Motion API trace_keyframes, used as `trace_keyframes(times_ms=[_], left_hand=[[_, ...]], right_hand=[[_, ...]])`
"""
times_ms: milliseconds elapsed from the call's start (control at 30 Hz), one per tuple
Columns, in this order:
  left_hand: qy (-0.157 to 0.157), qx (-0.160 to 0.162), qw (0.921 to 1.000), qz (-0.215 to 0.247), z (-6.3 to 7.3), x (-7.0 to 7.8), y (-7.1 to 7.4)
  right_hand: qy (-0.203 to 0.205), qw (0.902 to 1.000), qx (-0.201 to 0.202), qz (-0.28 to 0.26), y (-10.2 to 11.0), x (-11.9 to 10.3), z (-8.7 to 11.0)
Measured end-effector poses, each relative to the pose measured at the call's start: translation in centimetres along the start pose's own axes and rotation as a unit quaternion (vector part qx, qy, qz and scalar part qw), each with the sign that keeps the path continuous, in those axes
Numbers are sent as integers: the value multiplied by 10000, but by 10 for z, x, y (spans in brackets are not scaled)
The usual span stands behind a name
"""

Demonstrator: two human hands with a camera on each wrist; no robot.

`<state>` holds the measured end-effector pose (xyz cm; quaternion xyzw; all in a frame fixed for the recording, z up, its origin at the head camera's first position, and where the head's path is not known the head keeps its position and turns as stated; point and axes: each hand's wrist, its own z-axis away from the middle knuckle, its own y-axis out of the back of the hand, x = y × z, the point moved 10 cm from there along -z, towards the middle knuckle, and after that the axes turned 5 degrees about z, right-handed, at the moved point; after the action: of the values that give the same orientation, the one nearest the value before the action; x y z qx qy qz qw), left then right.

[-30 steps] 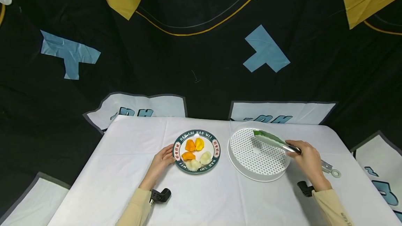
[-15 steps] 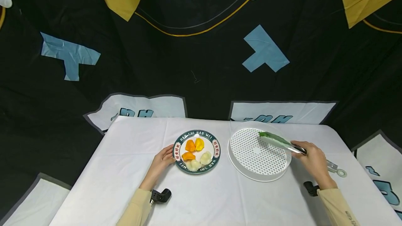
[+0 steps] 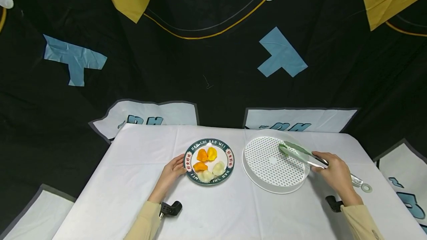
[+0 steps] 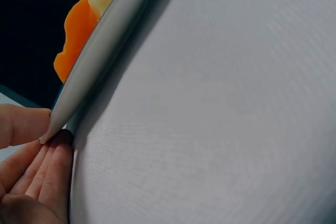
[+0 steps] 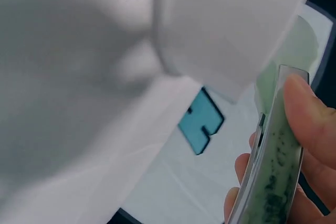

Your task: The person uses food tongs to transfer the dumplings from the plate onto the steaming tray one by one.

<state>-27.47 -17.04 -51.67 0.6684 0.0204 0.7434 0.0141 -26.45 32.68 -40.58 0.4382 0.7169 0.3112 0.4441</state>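
Observation:
My left hand (image 3: 172, 171) pinches the left edge of a green-rimmed plate (image 3: 229, 170), thumb above the rim and fingers beneath it in the left wrist view. Two orange pieces (image 3: 200, 166), a yellow piece (image 3: 211, 153) and two pale, onion-like pieces (image 3: 218, 168) lie on the plate. In my right hand (image 3: 337, 171) is a pair of metal tongs (image 3: 318, 161) with pale green ends and a ring at the back. Their ends are parted over the right side of a round white perforated tray (image 3: 263, 162). Green shows at the tips; whether it is a separate piece I cannot tell.
A white cloth covers the table (image 3: 213, 214), whose far edge meets a dark curtain (image 3: 183, 77) with tape-like patches. The perforated tray has a raised white rim (image 3: 248, 177) and stands right of the plate. Each wrist wears a small black camera (image 3: 171, 208).
My right hand has moved right and slightly toward me, drawing the tongs across the tray. Their ends look farther apart now. The left hand and plate have stayed put.

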Motion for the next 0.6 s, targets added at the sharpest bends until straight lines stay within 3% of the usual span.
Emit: trace_keyframes(times_ms=[267, 600], left_hand=[[-39, -7, 10000, 35, -1, -1, 0], [-50, -29, 9999, 90, -1, -1, 0]], right_hand=[[119, 9996, -42, -265, 5, -26, 0], [100, 9974, -445, -567, -2, -60, -2]])
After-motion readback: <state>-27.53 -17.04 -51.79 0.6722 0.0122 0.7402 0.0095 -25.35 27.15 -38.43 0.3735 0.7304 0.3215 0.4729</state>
